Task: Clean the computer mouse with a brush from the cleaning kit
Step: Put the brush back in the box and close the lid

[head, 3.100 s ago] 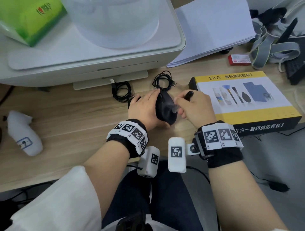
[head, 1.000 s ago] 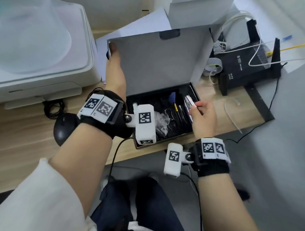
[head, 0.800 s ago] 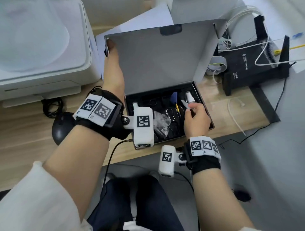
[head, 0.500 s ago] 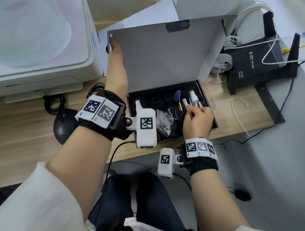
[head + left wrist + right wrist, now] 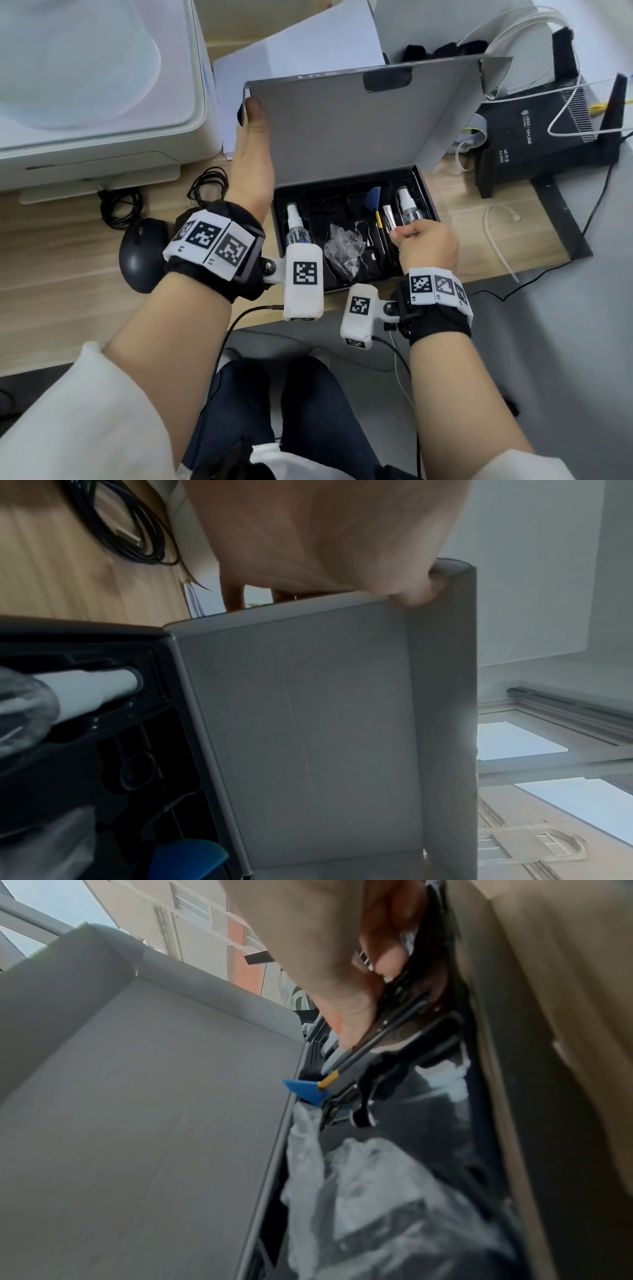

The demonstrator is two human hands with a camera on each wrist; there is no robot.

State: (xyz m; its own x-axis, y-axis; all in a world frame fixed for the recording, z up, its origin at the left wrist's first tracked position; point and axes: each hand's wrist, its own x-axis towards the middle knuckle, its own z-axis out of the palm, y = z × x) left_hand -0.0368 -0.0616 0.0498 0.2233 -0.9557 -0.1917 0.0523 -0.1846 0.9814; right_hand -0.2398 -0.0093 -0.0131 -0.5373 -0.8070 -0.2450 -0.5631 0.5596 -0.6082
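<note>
The black mouse (image 5: 138, 255) lies on the wooden desk, left of my left wrist, with no hand on it. The cleaning kit box (image 5: 428, 198) stands open. My left hand (image 5: 250, 116) grips the left edge of its grey lid (image 5: 359, 126) and holds it upright, thumb on the inner face (image 5: 419, 593). My right hand (image 5: 399, 234) is low in the right part of the tray, fingers curled, pinching the handle of a thin white-tipped brush (image 5: 388, 216). A blue fan brush (image 5: 372, 202) with a yellow ferrule (image 5: 327, 1081) lies in its slot just left of it.
In the tray are two clear spray bottles (image 5: 296, 229) (image 5: 407, 205) and a crumpled plastic bag (image 5: 342, 250). A white printer (image 5: 85, 102) and coiled black cables (image 5: 120, 209) sit at the left. A black router (image 5: 534, 137) with white wires stands at the right, loose paper (image 5: 291, 61) behind.
Three seconds ago both hands were on the mouse with the brush. Since then the box has been opened, and in the last second my right hand has lowered the brush into the tray.
</note>
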